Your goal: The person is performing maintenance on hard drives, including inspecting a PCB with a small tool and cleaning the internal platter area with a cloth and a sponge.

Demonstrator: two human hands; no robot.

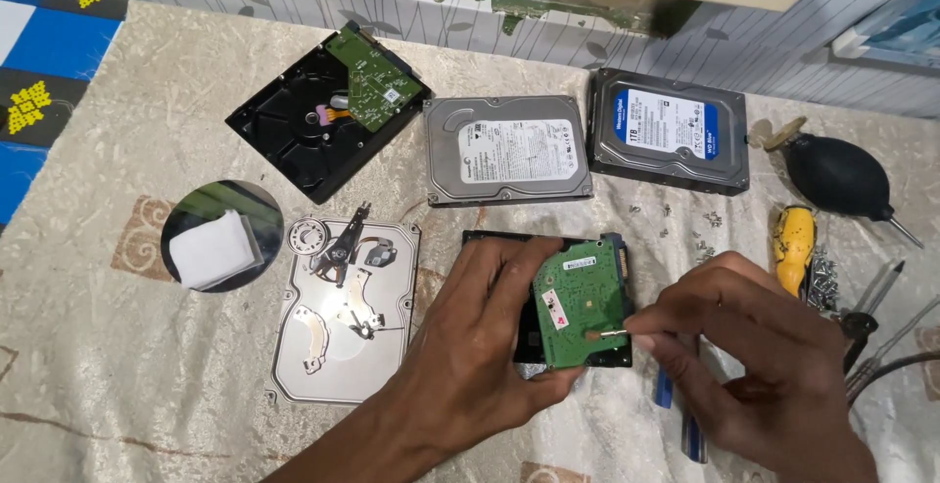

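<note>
Gripped between thumb and fingers of the left hand (470, 346), a green circuit board (580, 305) sits tilted over the black hard drive (529, 331) it belongs to, the drive lying on the pale patterned cloth (117, 366) at centre front. Right hand (754, 356) is pinched shut on a thin tool (612, 329) with a small brownish tip, and that tip touches the lower part of the board's face. What kind of tool it is cannot be told. A blue-handled item (664, 385) lies on the cloth partly under the right hand.

Just left of the held drive lies an opened silver drive body (343, 326), lid off, metal brackets and arm parts showing inside. Further left, a round dark dish (221, 235) carries a folded white pad (211, 248). Behind, in a row: a black drive (294, 136) turned underside up with its green board (372, 77) swung askew, a silver drive (507, 162) with a white label, and a black drive with a blue and white label (669, 131).

At the right edge: a black rubber air blower (837, 175), a yellow-handled tool (793, 233), a heap of small screws (821, 282) and several slim metal tools (886, 331). Loose screws (700, 233) are scattered near the labelled drives
</note>
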